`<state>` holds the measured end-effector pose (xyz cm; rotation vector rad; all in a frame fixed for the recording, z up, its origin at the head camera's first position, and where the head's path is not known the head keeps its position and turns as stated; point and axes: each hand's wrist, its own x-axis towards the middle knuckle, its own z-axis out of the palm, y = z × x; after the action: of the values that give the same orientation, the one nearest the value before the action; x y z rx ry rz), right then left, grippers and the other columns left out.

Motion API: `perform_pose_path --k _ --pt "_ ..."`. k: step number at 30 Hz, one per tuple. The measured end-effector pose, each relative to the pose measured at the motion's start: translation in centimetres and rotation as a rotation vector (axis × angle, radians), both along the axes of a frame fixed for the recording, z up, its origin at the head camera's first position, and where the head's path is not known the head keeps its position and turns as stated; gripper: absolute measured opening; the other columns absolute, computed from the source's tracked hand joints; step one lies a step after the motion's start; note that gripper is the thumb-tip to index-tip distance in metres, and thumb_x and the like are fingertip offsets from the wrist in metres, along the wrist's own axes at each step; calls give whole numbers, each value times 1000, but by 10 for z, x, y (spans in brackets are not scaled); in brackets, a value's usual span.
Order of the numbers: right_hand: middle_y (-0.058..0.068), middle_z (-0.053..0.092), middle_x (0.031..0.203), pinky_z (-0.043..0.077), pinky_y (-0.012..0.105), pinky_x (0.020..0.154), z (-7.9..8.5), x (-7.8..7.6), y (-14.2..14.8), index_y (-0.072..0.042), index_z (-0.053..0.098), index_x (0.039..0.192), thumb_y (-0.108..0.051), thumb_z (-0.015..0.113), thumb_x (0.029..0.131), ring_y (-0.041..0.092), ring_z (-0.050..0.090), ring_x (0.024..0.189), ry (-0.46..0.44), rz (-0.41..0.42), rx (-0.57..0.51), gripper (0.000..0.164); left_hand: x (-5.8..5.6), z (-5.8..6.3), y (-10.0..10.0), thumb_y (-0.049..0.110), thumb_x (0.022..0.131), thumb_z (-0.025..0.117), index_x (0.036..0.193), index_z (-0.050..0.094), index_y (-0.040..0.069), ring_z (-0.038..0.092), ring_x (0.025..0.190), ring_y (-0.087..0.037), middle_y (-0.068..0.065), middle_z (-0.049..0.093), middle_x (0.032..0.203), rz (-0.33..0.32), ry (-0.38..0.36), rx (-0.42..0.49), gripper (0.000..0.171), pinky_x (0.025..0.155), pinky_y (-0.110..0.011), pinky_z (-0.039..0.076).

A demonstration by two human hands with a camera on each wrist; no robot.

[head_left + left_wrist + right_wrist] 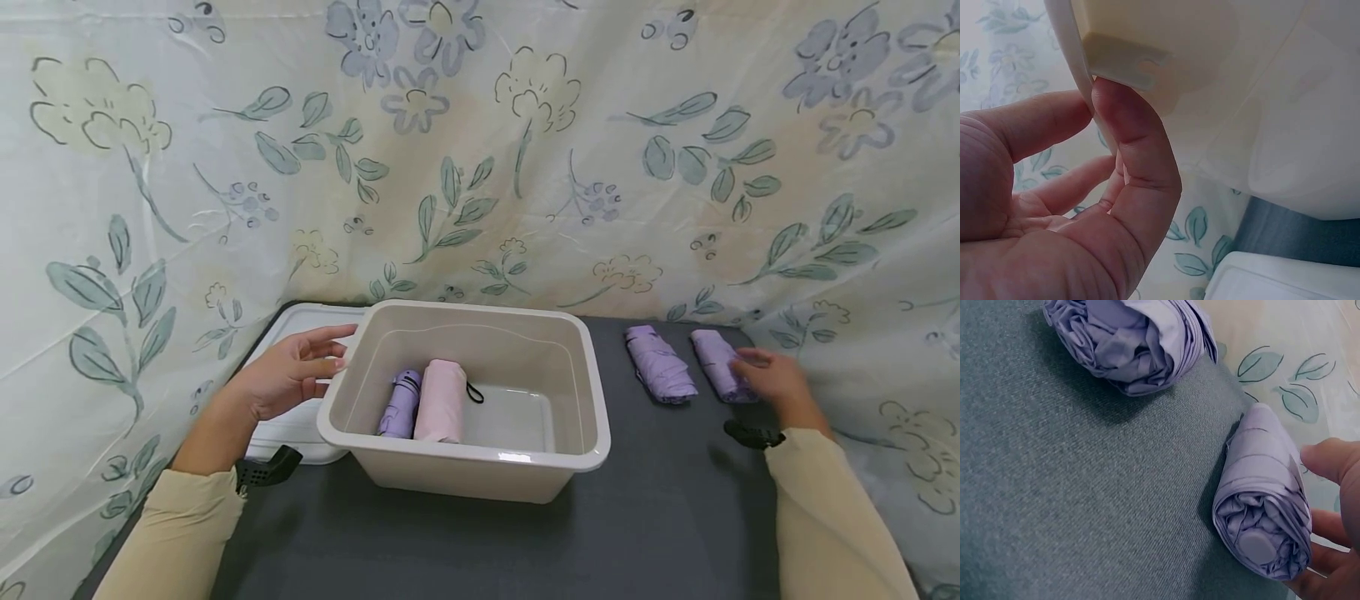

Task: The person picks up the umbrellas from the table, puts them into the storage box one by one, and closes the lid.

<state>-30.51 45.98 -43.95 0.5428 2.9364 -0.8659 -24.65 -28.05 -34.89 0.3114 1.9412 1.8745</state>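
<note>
A beige plastic storage bin (pixel 480 479) stands mid-table. My left hand (pixel 296 375) holds its left rim; in the left wrist view, curled fingers (pixel 1141 144) meet the lip. Inside, a small purple folded umbrella (pixel 401 404) lies beside a thicker pink folded umbrella (pixel 441 400), with a black loop near it. To the right of the bin, my right hand (pixel 776 383) is at the far-right lilac folded umbrella (pixel 720 364). The right wrist view shows its thumb and fingers loosely spread along one side of that umbrella (pixel 1260 494), not closed round it.
Another lilac folded umbrella (pixel 660 364) lies between the bin and the right-hand one. A white lid (pixel 300 442) lies flat at the left, partly under the bin's edge. Floral cloth (pixel 465 167) hangs behind the dark table (pixel 465 550).
</note>
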Motion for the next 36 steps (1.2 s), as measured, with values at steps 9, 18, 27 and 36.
perform_pose_path --k 9,18,27,36 --pt "42 24 156 28 71 111 5 -8 -5 2 43 151 -39 37 108 62 25 141 -53 25 50 60 -1 1 1 8 101 63 161 25 4 68 103 -13 0 64 119 3 -6 -3 71 84 -34 61" --pt "39 13 162 21 71 116 10 -10 -9 -2 39 155 -40 54 104 61 15 147 -138 -33 -69 65 -1 6 3 10 101 64 161 27 5 68 105 -13 1 65 120 24 -20 -17 71 85 -33 61" --pt "42 15 159 27 69 114 18 -11 -17 1 39 153 -34 62 99 59 23 143 -145 -18 -50 69 -2 5 3 10 101 64 161 28 5 69 102 -12 2 67 115 44 -22 -31 70 85 -33 61" --pt "43 20 156 36 64 104 19 -15 -30 3 39 151 -24 62 100 53 36 128 -144 -48 -60 62 -2 6 3 11 101 65 161 28 5 69 105 -13 3 67 117 47 -13 -40 71 87 -34 61"
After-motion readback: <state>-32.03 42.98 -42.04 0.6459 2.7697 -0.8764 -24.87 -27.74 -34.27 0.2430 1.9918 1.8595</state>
